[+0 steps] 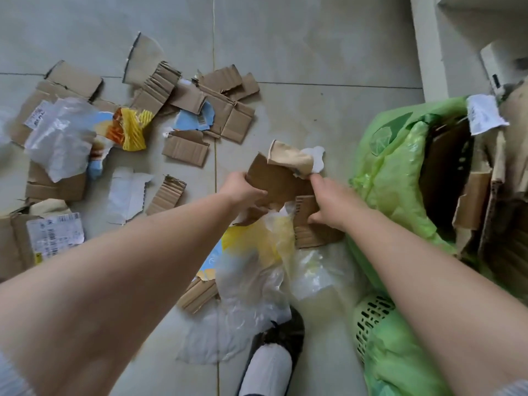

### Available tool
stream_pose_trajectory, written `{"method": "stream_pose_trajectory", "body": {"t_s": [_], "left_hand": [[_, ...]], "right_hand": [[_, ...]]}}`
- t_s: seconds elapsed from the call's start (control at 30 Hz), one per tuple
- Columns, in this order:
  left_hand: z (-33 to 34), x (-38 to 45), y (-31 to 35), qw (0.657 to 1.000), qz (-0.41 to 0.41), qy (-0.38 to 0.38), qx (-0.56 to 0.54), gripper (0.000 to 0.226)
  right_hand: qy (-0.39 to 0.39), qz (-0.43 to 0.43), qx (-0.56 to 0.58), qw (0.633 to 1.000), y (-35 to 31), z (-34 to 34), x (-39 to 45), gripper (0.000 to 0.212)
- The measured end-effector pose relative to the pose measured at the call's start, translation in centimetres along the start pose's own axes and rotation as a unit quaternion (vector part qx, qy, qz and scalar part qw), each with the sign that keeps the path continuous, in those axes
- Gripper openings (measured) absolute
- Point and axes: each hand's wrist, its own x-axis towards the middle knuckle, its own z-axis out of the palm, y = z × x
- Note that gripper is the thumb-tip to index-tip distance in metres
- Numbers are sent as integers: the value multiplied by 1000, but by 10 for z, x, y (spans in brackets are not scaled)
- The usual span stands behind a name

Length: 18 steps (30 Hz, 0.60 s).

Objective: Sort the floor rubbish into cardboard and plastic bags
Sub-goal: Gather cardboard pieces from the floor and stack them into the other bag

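Item: torn cardboard piece [275, 178], held above the tiled floor [300, 52], gripped closed at its left edge by the left hand [243, 188]. Right hand [333, 201] closed on its right side, possibly also on a ribbed scrap [307, 221]. Green bag [383, 172] of cardboard just beside, right. Loose cardboard scraps [185, 148] and clear plastic [61, 135] scattered left.

A room in a home, seen from above. The pale tiled floor [300, 47] has thin grout lines. A green plastic bag [385, 172] lines a perforated green bin [368, 318] at near right. A white skirting or door frame [428, 52] stands at far right. A foot in a white sock and dark slipper [274, 358] stands near.
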Motion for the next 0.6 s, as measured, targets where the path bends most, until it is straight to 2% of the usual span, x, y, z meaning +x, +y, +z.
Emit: {"method": "stream_pose_trajectory", "body": {"t_s": [0.13, 0.17, 0.27, 0.33, 0.43, 0.53, 0.6], "left_hand": [[-17, -4, -4, 999, 25, 31, 14, 21], [-25, -5, -5, 999, 30, 42, 11, 19], [-55, -12, -4, 997, 44, 69, -9, 19], [-78, -15, -3, 996, 54, 72, -17, 23], [-110, -19, -6, 994, 54, 90, -38, 29], [-133, -17, -9, 990, 42, 116, -68, 24], [-143, -11, -10, 988, 27, 133, -70, 25]], "right_hand": [[-7, 30, 152, 988, -2, -11, -9, 72], [0, 33, 185, 982, -3, -15, -12, 64], [32, 33, 294, 955, -6, -29, -22, 22], [39, 44, 423, 904, -8, -35, -28, 15], [54, 58, 589, 804, -13, -40, -30, 12], [92, 84, 677, 726, -22, -47, -13, 12], [119, 101, 700, 696, -25, -52, 8, 14]]}}
